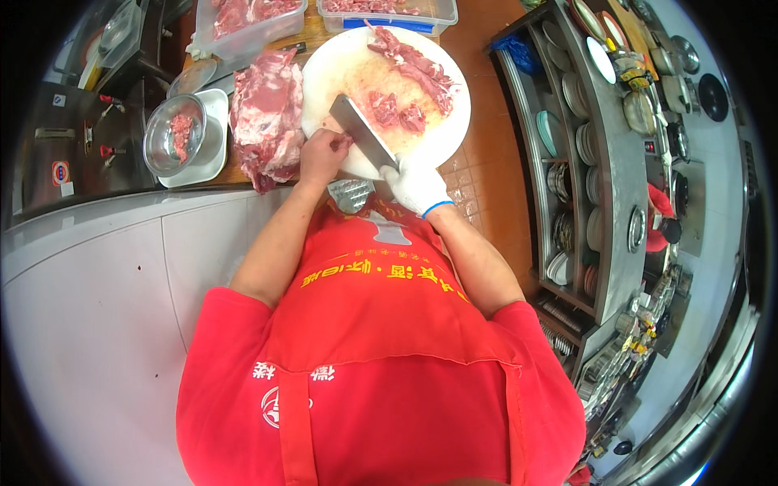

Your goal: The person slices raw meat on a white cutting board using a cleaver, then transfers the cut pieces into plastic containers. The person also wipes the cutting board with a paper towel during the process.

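My right hand [417,185], in a white glove with a blue cuff, grips a broad-bladed cleaver [363,129] at its near end. The blade slants across a round white cutting board [447,136]. My bare left hand [325,155] rests at the board's near-left edge, its fingers curled close beside the blade. Whether a scrap sits between those fingers is hidden. Two small chunks of raw meat [384,109] lie right of the blade. Behind them stretches a long strip of raw meat [419,67]. Left of the board lies a large slab of fatty raw meat [267,115].
A steel bowl of minced meat [180,138] stands on a white tray [213,146]. Plastic tubs of cut meat [249,33] [389,18] sit at the back. A knife handle [294,47] shows behind the slab. On the right, a steel shelf [608,182] holds stacked plates.
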{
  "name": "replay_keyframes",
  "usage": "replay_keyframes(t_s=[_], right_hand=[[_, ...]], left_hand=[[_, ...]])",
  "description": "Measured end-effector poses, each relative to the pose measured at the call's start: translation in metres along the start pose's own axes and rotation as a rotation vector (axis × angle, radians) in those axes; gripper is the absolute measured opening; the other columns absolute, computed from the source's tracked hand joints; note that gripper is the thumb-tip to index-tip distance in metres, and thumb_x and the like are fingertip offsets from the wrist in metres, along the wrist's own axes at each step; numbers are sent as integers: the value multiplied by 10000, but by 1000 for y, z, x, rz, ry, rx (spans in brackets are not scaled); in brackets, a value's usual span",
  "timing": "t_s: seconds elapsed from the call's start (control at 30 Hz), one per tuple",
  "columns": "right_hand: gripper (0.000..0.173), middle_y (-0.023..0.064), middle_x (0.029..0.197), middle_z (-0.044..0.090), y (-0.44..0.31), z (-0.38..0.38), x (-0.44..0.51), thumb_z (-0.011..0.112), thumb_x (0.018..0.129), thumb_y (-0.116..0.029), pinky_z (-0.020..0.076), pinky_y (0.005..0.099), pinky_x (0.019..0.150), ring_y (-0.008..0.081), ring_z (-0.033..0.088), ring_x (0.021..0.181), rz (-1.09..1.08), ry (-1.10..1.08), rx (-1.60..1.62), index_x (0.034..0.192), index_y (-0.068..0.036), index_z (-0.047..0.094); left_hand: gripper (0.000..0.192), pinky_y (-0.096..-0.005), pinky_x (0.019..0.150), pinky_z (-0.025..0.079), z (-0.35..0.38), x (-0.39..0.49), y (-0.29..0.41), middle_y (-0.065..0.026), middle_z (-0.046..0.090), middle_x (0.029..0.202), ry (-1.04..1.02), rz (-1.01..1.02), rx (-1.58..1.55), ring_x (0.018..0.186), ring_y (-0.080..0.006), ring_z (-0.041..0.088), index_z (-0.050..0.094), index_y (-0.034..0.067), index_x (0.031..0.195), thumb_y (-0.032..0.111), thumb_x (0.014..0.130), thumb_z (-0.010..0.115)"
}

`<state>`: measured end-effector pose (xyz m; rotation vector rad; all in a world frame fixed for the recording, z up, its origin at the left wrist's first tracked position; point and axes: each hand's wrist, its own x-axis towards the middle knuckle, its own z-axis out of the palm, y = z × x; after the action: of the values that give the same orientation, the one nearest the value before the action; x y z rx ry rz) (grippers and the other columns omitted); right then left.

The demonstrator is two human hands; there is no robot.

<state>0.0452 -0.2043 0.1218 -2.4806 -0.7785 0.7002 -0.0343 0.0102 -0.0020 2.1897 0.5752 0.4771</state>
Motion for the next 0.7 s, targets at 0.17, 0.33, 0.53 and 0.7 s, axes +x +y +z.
replay_keyframes(t_s=[0.17,0.33,0.53,0.7], right_hand=[[339,248,905,749,-36,-51,-26,669,1044,-394,580,557,792,471,739,874,-90,248,68,1080,-60,713],[273,215,840,745,-40,-26,-21,675,1055,-363,584,546,736,447,740,795,-237,478,132,1089,-94,706],[373,325,943,743,1,28,15,671,1015,-341,571,592,837,519,735,891,-78,59,-163,1126,13,707],[418,335,1004,747,23,8,20,631,1026,-389,569,572,913,525,727,1005,13,43,21,1126,8,718]], left_hand=[[148,-400,789,618,3,-8,-9,-140,760,974,30,-37,-82,864,-295,765,781,34,969,154,891,823],[142,-357,735,620,9,-11,-13,-130,768,942,94,-2,-85,793,-234,763,791,23,974,125,892,849],[155,-365,756,626,3,-14,-1,-142,769,986,77,1,-114,819,-265,774,785,8,971,119,888,853],[235,-374,797,625,0,-13,2,-129,753,1037,59,34,-25,897,-277,776,755,25,1126,60,900,811]])
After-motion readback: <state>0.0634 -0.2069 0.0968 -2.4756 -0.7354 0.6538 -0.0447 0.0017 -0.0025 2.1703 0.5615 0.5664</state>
